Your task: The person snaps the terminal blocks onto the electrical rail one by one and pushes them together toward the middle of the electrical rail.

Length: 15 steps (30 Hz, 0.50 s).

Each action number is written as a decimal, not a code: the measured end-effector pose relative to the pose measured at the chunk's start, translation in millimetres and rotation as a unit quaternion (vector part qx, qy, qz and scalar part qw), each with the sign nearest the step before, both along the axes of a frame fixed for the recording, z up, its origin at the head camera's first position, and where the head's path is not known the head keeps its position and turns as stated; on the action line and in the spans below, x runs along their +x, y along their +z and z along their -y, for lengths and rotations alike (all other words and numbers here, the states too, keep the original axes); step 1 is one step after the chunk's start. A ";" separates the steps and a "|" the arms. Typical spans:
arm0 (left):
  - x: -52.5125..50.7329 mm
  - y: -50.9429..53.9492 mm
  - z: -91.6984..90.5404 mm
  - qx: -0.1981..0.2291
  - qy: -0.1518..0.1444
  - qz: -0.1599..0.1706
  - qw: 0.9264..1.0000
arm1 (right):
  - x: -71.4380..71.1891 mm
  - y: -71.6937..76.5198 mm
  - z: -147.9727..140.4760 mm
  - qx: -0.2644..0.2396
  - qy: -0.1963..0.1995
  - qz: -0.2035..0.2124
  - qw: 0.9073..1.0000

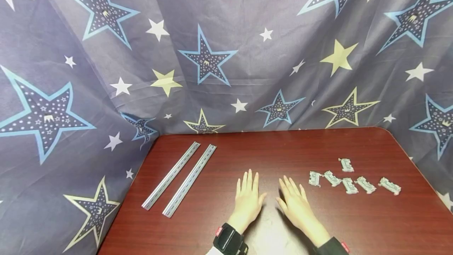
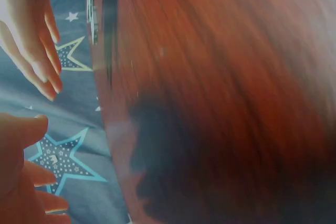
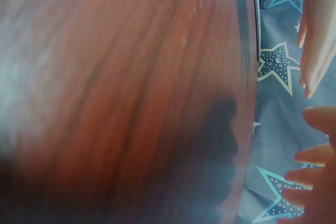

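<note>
My left hand [image 1: 246,200] is held over the middle of the table, fingers straight and thumb out to the side. Just right of it, my right hand [image 1: 296,204] has its fingers extended too, palm downward. A gap separates the two hands, and neither holds anything. Left of my left hand lie two slotted metal rails, a farther-left rail [image 1: 171,175] and a nearer rail [image 1: 190,180], roughly parallel and slanted. Beyond my right hand, several small pale pieces resembling terminal blocks [image 1: 349,186] lie in a loose row, with one such piece [image 1: 346,165] behind them.
The reddish-brown wooden table [image 1: 269,148] has rounded far corners. A grey-blue curtain [image 1: 226,66] printed with stars hangs behind it and along its sides. Dark bands circle both wrists, the left wristband [image 1: 230,239] showing more fully. Hand shadows fall on the tabletop.
</note>
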<state>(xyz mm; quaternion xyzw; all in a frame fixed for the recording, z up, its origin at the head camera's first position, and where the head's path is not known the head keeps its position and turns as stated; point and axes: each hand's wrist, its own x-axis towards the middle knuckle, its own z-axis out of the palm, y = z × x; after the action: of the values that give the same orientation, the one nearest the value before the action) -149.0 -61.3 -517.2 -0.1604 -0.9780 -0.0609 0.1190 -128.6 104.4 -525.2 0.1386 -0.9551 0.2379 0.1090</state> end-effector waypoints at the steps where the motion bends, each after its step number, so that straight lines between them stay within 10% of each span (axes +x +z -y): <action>1: -0.5 1.4 2.9 0.001 -0.002 0.000 1.000 | -0.1 1.1 -0.8 -0.004 0.001 -0.007 1.000; 15: -11.1 12.3 50.2 0.022 -0.005 0.008 1.000 | -5.1 10.8 -18.1 -0.007 0.005 -0.038 0.999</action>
<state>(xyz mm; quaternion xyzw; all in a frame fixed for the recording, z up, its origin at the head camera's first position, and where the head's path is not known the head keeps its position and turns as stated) -160.0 -111.5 -504.9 -0.1624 -0.9765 -0.0840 0.1142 -133.7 122.4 -514.5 0.1516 -0.9479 0.2397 0.1455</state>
